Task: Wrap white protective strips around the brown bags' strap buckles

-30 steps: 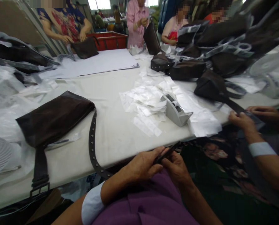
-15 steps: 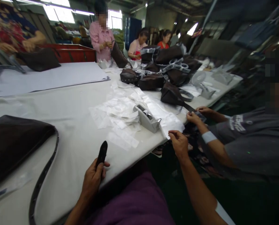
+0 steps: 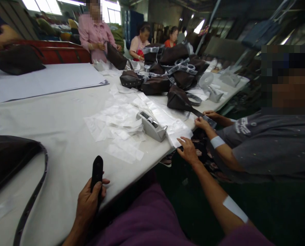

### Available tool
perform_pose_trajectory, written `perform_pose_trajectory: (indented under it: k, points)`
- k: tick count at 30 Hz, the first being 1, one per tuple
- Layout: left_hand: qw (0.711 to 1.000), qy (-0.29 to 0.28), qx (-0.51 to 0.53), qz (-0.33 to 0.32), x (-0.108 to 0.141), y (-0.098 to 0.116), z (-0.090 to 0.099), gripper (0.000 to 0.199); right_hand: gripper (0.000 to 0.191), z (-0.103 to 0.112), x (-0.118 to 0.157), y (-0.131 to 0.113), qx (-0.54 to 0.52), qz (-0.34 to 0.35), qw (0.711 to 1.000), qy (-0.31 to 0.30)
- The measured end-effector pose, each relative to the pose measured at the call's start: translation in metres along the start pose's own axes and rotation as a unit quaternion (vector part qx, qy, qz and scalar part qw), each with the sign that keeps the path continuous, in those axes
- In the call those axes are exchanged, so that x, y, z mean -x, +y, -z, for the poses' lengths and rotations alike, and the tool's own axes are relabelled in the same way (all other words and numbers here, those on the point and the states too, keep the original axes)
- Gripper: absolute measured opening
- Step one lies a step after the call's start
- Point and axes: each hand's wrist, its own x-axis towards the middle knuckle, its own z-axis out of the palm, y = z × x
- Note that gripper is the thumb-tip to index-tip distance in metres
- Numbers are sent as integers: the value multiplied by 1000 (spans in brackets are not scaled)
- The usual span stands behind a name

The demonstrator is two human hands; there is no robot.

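Note:
My left hand [image 3: 88, 200] is closed around a dark bag strap [image 3: 98, 169], whose rounded, punched end points up past the thumb. A dark brown bag [image 3: 9, 160] lies at the table's left side, and its studded strap [image 3: 32, 201] curves down toward the near edge. My right hand [image 3: 189, 152] reaches to the table edge with fingers apart. Its fingertips are at the near end of a stack of white plastic sleeves [image 3: 179, 131]; whether they touch it I cannot tell. A grey tape dispenser [image 3: 152, 127] stands left of that stack.
Loose white plastic pieces [image 3: 116, 119] spread left of the dispenser. Wrapped brown bags [image 3: 156, 84] are heaped farther back. A co-worker in a grey shirt [image 3: 260, 143] sits close on my right, handling a bag strap. Other people stand or sit across the table [image 3: 65, 116].
The view has swung slightly right, so things appear farther left. The strap end in my left hand is more upright. My right hand's fingers have spread from a near pinch at the sleeves.

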Motion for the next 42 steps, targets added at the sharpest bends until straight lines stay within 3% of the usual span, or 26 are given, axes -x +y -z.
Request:
perform_pose_trajectory:
  k: [7, 10, 17, 20, 23, 26, 28, 31, 36, 39, 42]
  points:
    - [1000, 0, -14, -2, 1, 3, -1, 42, 26, -3, -12, 8, -53, 13, 998, -24]
    - [1000, 4, -15, -3, 2, 5, -2, 43, 26, 1, -17, 13, -108, -1, 993, -39]
    - [1000, 9, -25, -5, 2, 7, -2, 43, 17, 19, -33, 13, -155, -152, 976, -1]
    - [1000, 8, -26, -6, 2, 5, -2, 43, 22, 22, -40, 15, -236, -227, 945, 2]
    - [1000, 8, -16, -4, 1, 4, -2, 44, 28, 22, -47, 20, -388, -279, 878, -3]
    - [1000, 14, -5, 1, 1, 4, -2, 46, 28, 26, -55, 25, -457, -300, 835, 56]
    - [1000, 17, 2, 5, 1, 6, -3, 47, 27, 34, -62, 25, -436, -301, 842, 105]
    - [1000, 19, 16, 5, 1, 7, -3, 48, 25, 50, -73, 21, -357, -287, 875, 155]
    - [999, 18, 36, 5, 1, 9, -3, 49, 22, 80, -92, 9, -181, -204, 936, 225]
    - [999, 16, 42, 3, 1, 8, -3, 47, 24, 92, -97, 1, -108, -188, 946, 241]
    - [999, 16, 49, -3, 2, 8, -3, 48, 29, 101, -97, -8, -112, -192, 947, 230]
